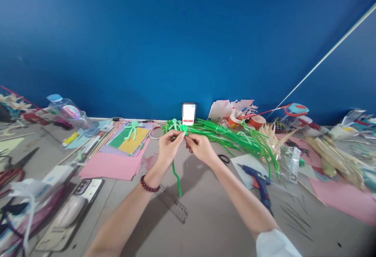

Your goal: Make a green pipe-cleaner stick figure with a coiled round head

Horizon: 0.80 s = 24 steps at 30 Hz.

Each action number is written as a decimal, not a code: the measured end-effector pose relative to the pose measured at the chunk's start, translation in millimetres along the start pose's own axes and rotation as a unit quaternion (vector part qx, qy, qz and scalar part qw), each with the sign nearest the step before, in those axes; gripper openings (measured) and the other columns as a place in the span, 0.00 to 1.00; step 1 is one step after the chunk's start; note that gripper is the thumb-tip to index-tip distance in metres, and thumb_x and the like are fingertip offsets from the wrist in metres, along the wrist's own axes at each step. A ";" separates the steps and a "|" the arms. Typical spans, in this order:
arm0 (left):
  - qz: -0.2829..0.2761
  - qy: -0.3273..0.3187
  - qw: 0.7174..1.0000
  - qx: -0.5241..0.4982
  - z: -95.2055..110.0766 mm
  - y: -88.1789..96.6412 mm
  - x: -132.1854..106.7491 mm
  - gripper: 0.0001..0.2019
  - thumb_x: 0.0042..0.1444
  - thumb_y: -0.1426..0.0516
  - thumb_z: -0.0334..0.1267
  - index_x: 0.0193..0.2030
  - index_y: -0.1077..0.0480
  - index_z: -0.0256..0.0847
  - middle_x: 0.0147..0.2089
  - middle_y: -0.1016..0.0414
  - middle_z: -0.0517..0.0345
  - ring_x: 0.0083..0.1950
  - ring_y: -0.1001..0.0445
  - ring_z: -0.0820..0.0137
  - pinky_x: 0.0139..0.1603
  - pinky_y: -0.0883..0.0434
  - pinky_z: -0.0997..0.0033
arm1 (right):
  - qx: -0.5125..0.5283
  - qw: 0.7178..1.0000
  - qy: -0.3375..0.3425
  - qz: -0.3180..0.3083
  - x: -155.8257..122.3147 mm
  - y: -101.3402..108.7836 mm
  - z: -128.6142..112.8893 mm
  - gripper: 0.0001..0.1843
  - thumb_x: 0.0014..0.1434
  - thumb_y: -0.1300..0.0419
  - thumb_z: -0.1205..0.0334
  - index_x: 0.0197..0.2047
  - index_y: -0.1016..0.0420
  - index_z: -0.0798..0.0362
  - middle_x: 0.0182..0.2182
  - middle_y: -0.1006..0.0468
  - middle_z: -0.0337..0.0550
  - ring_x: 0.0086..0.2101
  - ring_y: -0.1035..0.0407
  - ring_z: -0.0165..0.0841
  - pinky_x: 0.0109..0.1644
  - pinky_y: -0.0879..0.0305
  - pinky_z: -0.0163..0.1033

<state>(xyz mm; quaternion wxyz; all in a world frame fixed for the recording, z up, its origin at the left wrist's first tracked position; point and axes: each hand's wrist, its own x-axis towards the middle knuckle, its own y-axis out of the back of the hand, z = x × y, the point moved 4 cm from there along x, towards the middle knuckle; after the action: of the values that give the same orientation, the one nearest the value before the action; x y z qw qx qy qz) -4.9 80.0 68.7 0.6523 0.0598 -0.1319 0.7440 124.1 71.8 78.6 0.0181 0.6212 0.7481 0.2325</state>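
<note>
My left hand (169,146) and my right hand (199,146) meet above the middle of the grey table (205,218). Both pinch a green pipe cleaner (177,177) whose upper end is coiled into a small green knot (183,128) at my fingertips. Its loose tail hangs down below my left hand toward a clear ruler (173,204). A dark red bead bracelet (149,186) circles my left wrist. Just behind my hands lies a pile of green pipe cleaners (235,137).
A blue glue gun (258,180) lies on white paper to the right. Pink, yellow and green paper sheets (123,151) lie to the left, with a green pipe-cleaner figure (132,128) on them. Scissors (14,167), a phone (85,188), a water bottle (70,114) and cups (257,121) surround them.
</note>
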 end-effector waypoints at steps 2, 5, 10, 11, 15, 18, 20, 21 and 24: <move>-0.004 0.003 1.000 -0.005 -0.3 -0.1 0.6 0.09 0.45 0.37 0.42 0.25 0.26 0.39 0.25 0.28 0.60 0.27 0.33 0.74 0.28 0.36 0.75 | -0.003 1.000 0.001 0.005 0.1 0.8 -0.4 0.21 0.60 0.50 0.53 0.19 0.37 0.52 0.14 0.37 0.34 0.18 0.39 0.28 0.26 0.44 0.33; -0.008 0.012 1.000 -0.006 0.8 -0.3 1.7 0.09 0.43 0.36 0.43 0.28 0.25 0.39 0.28 0.26 0.58 0.30 0.31 0.72 0.31 0.34 0.73 | -0.016 1.000 0.012 0.015 0.7 1.8 -0.7 0.20 0.61 0.50 0.54 0.19 0.39 0.52 0.14 0.38 0.33 0.19 0.40 0.28 0.26 0.45 0.33; -0.020 0.009 1.000 0.014 7.0 -1.3 1.0 0.10 0.43 0.36 0.43 0.29 0.24 0.39 0.30 0.26 0.56 0.34 0.30 0.70 0.33 0.33 0.72 | -0.031 0.999 0.031 0.007 2.7 0.0 1.8 0.19 0.62 0.53 0.56 0.20 0.40 0.51 0.16 0.38 0.34 0.21 0.40 0.28 0.26 0.44 0.33; -0.023 0.008 1.000 0.017 7.8 -1.4 0.7 0.10 0.44 0.36 0.43 0.29 0.24 0.39 0.30 0.26 0.56 0.33 0.30 0.70 0.32 0.33 0.72 | -0.026 0.999 0.027 -0.004 3.1 -0.5 2.7 0.19 0.62 0.53 0.56 0.21 0.38 0.51 0.17 0.36 0.35 0.21 0.40 0.28 0.26 0.43 0.33; -0.019 -0.003 1.000 0.017 10.1 0.1 0.1 0.09 0.44 0.37 0.43 0.26 0.26 0.39 0.28 0.28 0.58 0.30 0.33 0.72 0.29 0.36 0.73 | 0.016 0.999 0.046 0.013 3.4 5.8 -2.1 0.10 0.60 0.48 0.56 0.35 0.30 0.52 0.29 0.27 0.40 0.28 0.32 0.30 0.33 0.35 0.34; -0.015 -0.035 0.997 0.063 15.2 1.6 -1.1 0.09 0.47 0.39 0.42 0.25 0.28 0.39 0.25 0.31 0.59 0.28 0.35 0.73 0.28 0.39 0.74 | 0.015 0.990 0.089 0.110 -1.0 18.1 -14.4 0.08 0.57 0.44 0.59 0.37 0.30 0.53 0.34 0.26 0.43 0.34 0.30 0.32 0.39 0.33 0.36; -0.014 -0.075 0.989 0.124 21.9 1.3 -3.6 0.08 0.49 0.40 0.41 0.24 0.29 0.39 0.25 0.33 0.60 0.27 0.36 0.73 0.27 0.40 0.74 | 0.001 0.984 0.104 0.143 -5.1 21.7 -22.2 0.06 0.56 0.44 0.59 0.33 0.30 0.53 0.30 0.27 0.43 0.32 0.31 0.32 0.38 0.33 0.37; -0.013 -0.100 0.983 0.153 25.9 0.7 -5.4 0.08 0.49 0.41 0.39 0.24 0.30 0.39 0.24 0.33 0.60 0.27 0.36 0.73 0.27 0.41 0.73 | -0.006 0.983 0.107 0.147 -6.8 21.8 -25.1 0.06 0.56 0.44 0.60 0.32 0.30 0.53 0.30 0.27 0.42 0.31 0.31 0.32 0.37 0.33 0.37; -0.011 -0.160 0.961 0.224 35.8 -1.9 -11.2 0.08 0.51 0.43 0.37 0.22 0.32 0.40 0.23 0.36 0.61 0.27 0.38 0.73 0.28 0.42 0.73 | -0.019 0.984 0.104 0.146 -9.6 19.1 -28.3 0.06 0.56 0.43 0.60 0.31 0.29 0.52 0.29 0.26 0.42 0.30 0.31 0.32 0.36 0.33 0.36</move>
<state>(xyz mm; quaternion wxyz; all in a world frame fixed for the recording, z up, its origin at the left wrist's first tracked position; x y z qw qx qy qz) -4.4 59.6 100.2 0.6009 0.3246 -0.0637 0.7277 134.9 55.9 108.4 -0.0826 0.6958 0.6426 0.3100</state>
